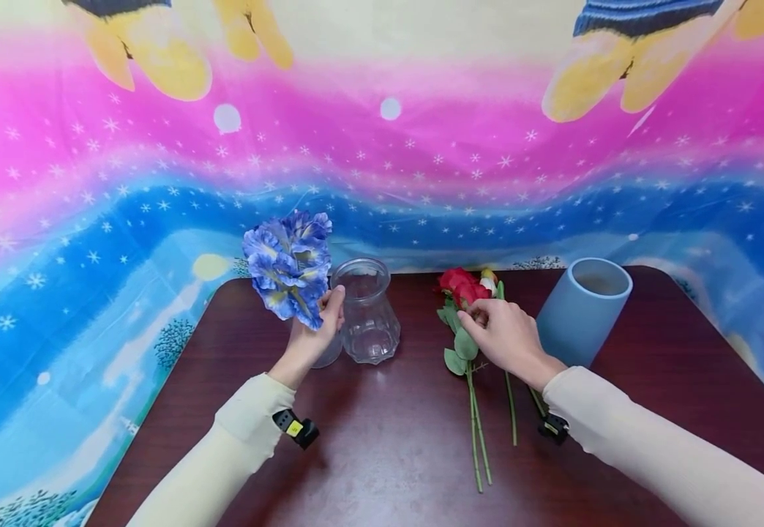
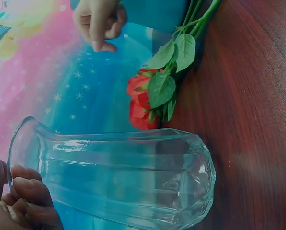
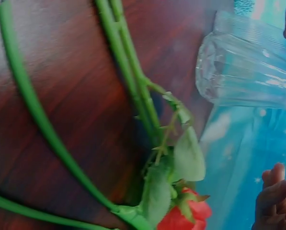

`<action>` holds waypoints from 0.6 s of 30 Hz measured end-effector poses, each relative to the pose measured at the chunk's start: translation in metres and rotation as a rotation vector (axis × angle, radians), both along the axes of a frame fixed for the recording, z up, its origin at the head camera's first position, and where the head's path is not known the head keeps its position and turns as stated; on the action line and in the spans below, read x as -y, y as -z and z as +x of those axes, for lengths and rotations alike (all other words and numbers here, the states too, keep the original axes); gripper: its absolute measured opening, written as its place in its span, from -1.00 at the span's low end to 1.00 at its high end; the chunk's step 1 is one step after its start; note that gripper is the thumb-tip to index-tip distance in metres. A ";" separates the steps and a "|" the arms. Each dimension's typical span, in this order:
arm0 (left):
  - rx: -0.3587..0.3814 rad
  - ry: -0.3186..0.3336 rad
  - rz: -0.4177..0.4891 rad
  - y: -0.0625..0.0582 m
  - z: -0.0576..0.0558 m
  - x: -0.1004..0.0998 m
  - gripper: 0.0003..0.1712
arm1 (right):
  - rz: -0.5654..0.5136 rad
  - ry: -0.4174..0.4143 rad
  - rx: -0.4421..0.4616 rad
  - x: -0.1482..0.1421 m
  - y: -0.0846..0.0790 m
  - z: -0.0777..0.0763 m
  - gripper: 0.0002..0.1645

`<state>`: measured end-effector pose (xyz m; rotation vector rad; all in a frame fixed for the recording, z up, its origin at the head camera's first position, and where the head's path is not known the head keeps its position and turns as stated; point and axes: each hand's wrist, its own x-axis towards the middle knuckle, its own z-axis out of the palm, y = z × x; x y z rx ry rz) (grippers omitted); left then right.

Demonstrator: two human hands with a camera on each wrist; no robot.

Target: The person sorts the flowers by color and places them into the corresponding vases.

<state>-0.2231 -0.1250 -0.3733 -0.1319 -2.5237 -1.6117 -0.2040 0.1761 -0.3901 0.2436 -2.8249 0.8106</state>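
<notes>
My left hand point(image 1: 319, 326) is at the left, fingers curled and thumb up, gripping just under a bunch of blue flowers point(image 1: 286, 267) with yellow-streaked petals. The grip itself is mostly hidden. Below that hand shows part of a glass vessel point(image 1: 328, 356). Right beside it stands a clear faceted glass vase point(image 1: 372, 333), its rim close to the fingers in the left wrist view. My right hand point(image 1: 507, 333) hovers over red roses point(image 1: 464, 287) lying on the table, fingers loosely bent and holding nothing. In the left wrist view a gap shows between this hand point(image 2: 102, 21) and the roses point(image 2: 145, 103).
A tall blue-grey vase point(image 1: 582, 311) stands at the right, close behind my right forearm. White and yellow blooms point(image 1: 489, 278) lie by the roses, with green stems point(image 1: 477, 432) pointing toward me. A patterned cloth point(image 1: 421, 161) hangs behind the dark wooden table point(image 1: 382, 454).
</notes>
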 end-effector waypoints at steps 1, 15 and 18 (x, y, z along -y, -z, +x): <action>0.010 0.002 0.010 0.000 0.000 -0.001 -0.48 | 0.008 -0.001 0.009 -0.002 0.002 0.000 -0.70; 0.171 -0.046 0.100 -0.007 -0.001 -0.010 -0.50 | 0.039 -0.050 0.094 -0.019 0.035 0.016 -0.51; 0.202 -0.051 0.142 -0.008 -0.002 -0.012 -0.51 | 0.061 -0.051 0.113 -0.021 0.042 0.020 -0.50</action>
